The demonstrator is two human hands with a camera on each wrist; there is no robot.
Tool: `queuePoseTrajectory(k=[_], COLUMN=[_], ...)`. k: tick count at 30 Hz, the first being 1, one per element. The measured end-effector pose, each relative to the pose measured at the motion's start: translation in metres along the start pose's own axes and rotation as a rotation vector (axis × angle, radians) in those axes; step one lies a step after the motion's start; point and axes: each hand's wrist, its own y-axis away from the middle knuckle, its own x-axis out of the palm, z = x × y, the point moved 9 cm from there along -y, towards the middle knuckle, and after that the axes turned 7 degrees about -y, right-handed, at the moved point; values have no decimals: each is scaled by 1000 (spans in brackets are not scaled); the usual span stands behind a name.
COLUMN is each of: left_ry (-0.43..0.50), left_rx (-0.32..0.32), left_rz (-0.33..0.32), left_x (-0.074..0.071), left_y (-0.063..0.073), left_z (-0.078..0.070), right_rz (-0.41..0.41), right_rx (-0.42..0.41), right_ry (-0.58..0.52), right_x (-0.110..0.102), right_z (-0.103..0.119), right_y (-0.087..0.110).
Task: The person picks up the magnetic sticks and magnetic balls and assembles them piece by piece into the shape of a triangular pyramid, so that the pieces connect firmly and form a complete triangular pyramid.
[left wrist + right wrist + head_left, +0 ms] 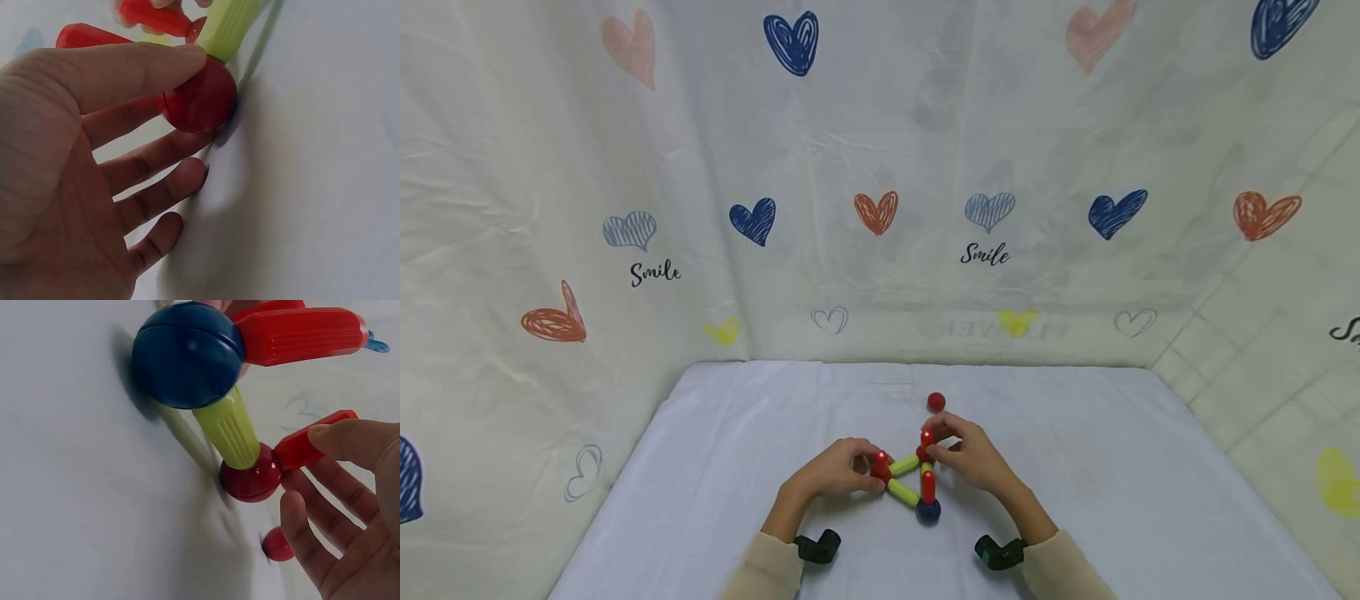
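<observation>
Yellow-green rods point(903, 493) join two red balls and a dark blue ball point(928, 511) into a triangle lying on the table. From each corner ball a red rod stands up, the nearest one point(928, 487) on the blue ball. My left hand point(831, 471) pinches the left red ball point(203, 97), thumb over it and fingertips beneath, the other fingers spread loosely. At the far corner my right hand point(976, 454) holds the upright red rod point(312, 440) between thumb and fingers, just above its red ball point(253, 478).
A loose red ball point(936, 402) lies behind the triangle, close beyond the right hand. White cloth covers the table point(1075, 467). A curtain with printed hearts point(876, 283) hangs along the back and sides. Each wrist wears a small black camera point(818, 547).
</observation>
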Motion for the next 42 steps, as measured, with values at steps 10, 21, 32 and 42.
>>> queuePoseTrajectory(k=[10, 21, 32, 42], left_ry=[2, 64, 73, 1], left_rx=[-6, 24, 12, 64], left_rz=[-95, -182, -183, -176], left_x=[-10, -24, -22, -18], left_y=[-1, 2, 1, 1], left_z=[4, 6, 1, -5], right_rz=[-14, -7, 15, 29], right_rx=[24, 53, 33, -5], right_ry=[23, 51, 60, 79], right_x=[0, -1, 4, 6], right_z=[-2, -7, -5, -3], right_y=[1, 0, 1, 2])
